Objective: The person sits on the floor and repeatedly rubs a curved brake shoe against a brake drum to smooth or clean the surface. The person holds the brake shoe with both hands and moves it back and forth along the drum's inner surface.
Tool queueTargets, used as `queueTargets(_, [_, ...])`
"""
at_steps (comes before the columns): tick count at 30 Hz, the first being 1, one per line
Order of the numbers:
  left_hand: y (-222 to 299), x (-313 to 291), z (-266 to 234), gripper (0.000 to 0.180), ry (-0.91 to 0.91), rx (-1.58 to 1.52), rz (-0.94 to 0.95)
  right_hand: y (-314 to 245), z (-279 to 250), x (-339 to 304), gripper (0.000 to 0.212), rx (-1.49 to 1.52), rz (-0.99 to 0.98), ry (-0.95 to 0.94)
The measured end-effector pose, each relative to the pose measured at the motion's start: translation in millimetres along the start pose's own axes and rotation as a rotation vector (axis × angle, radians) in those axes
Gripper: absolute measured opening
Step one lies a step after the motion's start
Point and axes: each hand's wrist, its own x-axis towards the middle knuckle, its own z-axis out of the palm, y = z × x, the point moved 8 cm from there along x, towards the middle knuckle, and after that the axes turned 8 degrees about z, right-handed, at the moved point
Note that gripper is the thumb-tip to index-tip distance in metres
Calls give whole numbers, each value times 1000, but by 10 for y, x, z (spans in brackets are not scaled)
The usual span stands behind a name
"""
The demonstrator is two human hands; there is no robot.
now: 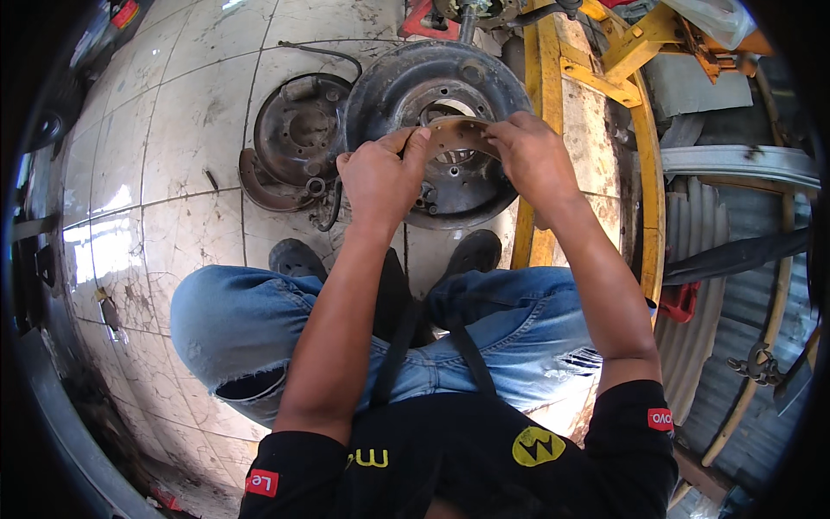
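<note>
Between my two hands a curved brown brake shoe (pixel 460 136) is held up, arched, with small holes along its face. The fingers of my left hand (pixel 386 177) close round its left end, thumb on top. My right hand (pixel 533 160) pinches the opposite end. Just beyond and below lies a large black brake backing plate (pixel 389 82) with a round centre opening, partly covered by my hands. To its left a second, smaller backing plate (pixel 290 130) rests on the tiles, with another brake shoe (pixel 257 183) at its lower left edge.
A yellow metal frame (pixel 543 78) stands along the right of the plates. A dark hose (pixel 341 54) curves above the smaller plate. Corrugated metal sheets (pixel 700 208) and a metal rail (pixel 735 162) lie farther right. Cracked white tiles (pixel 186 130) cover the floor; a small dark piece (pixel 211 180) lies there.
</note>
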Motion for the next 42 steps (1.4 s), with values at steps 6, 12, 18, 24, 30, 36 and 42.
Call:
queueTargets(6, [10,-7,-25,38,-8,-36,-18,-135,39,17,14,80,-55,52])
queueTargets(12, [40,-3,-7,37,-4,3,4,-100,-56,-19,13,64,-30,49])
queueTargets(18, [-1,-12,-36,37,2,-45,-15,-26,-5,12,13,-24,-31,31])
queueTargets(24, [15,-3,3,38,-17,-27,-15,-187,-5,-7,14,86,-63,75])
queueTargets(30, [6,-11,-27,39,-32,-36,-20,62,-13,11,13,18,41,-65])
queueTargets(36, [17,-2,-35,38,-21,-42,-33,366,-173,2,14,353,412,-165])
queueTargets(42, [11,12,-23,38,-13,-30,-26,83,-72,-123,19,-15,67,-8])
